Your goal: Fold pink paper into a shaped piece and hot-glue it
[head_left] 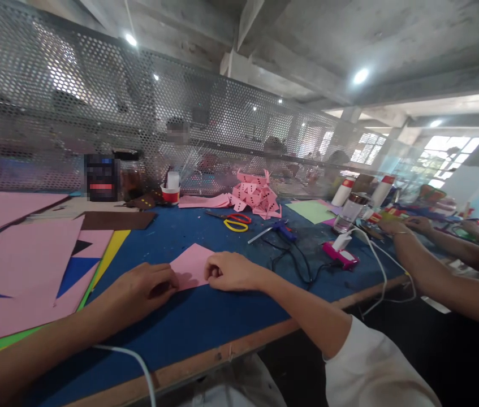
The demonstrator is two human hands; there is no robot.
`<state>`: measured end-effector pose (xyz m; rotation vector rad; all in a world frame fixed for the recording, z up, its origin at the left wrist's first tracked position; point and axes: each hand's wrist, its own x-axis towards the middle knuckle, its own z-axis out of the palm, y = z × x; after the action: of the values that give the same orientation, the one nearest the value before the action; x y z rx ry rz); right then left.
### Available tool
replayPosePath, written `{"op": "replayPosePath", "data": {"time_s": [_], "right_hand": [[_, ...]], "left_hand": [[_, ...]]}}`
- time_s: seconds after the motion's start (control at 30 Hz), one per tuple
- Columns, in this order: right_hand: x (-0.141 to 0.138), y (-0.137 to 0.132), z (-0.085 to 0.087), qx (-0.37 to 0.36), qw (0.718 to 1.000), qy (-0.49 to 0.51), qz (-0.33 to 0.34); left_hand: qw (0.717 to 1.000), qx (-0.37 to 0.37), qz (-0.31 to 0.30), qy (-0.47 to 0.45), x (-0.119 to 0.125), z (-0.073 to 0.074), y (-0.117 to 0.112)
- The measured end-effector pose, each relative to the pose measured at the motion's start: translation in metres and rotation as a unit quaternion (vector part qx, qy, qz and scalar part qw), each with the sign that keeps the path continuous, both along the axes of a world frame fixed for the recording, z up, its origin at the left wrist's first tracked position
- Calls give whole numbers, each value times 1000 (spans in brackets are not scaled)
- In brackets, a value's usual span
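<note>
A small piece of pink paper (192, 264) lies on the blue table top in front of me. My left hand (148, 288) has its curled fingers closed on the paper's left edge. At the opposite edge, my right hand (234, 272) pinches the paper between thumb and bent fingers. Beyond the hands rest scissors (236, 224) with red and yellow handles. A blue glue gun (284, 230) with a dark cord lies to their right. Farther back is a heap of pink paper pieces (256, 195) with dark dots.
Large coloured sheets (31, 265) are stacked at left. A power strip (341, 254), white cables and a glass jar (352, 212) stand at right, near a co-worker's arm (417, 260). A perforated metal screen (137, 102) runs along the back.
</note>
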<state>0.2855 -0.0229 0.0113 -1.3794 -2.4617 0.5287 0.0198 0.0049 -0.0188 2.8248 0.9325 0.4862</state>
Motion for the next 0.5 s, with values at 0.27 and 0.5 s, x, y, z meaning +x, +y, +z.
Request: {"op": "replayPosePath", "data": {"time_s": [0.27, 0.5], "right_hand": [[38, -6, 0, 5, 999, -19, -25], [65, -14, 2, 16, 998, -17, -63]], "left_hand": [[1000, 9, -2, -22, -1, 0, 0], [999, 28, -16, -34, 1, 4, -1]]}}
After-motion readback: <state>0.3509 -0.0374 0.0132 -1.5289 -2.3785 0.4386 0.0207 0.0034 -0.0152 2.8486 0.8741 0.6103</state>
